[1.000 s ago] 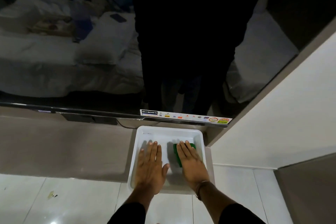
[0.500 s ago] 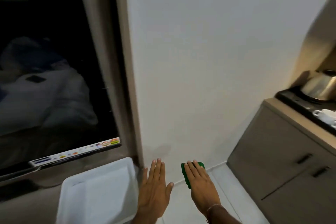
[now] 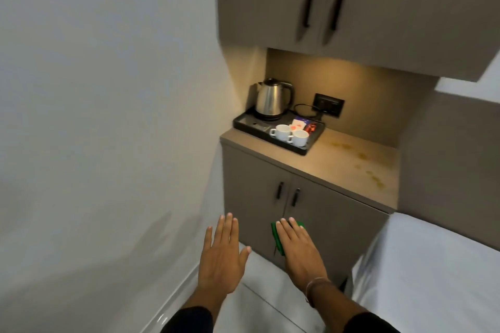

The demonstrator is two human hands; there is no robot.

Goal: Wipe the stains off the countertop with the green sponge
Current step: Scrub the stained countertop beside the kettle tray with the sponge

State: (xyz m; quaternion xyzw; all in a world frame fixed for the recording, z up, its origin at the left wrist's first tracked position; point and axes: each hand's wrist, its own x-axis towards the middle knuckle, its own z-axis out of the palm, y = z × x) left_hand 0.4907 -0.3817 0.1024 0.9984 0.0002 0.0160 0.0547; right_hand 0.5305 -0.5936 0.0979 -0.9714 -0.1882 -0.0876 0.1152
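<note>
My right hand (image 3: 297,247) is held out palm down in front of me, with the green sponge (image 3: 278,238) gripped under its palm; only the sponge's left edge and a far corner show. Beside it, my left hand (image 3: 222,254) is flat and open, fingers apart, holding nothing. Ahead and higher lies the beige countertop (image 3: 335,163), lit from above, with several yellowish stains (image 3: 374,176) scattered over its right half. Both hands are well short of the countertop, in front of the lower cabinet doors.
A black tray (image 3: 244,124) on the countertop's left holds a steel kettle (image 3: 272,98), two white cups (image 3: 290,134) and sachets. A wall socket (image 3: 328,104) sits behind. Upper cabinets (image 3: 324,3) overhang. White wall on the left, a white bed (image 3: 433,273) on the right.
My view has swung right, from the white tray under the television to the cabinet nook. Both hands left the tray, the right one carrying the sponge with it.
</note>
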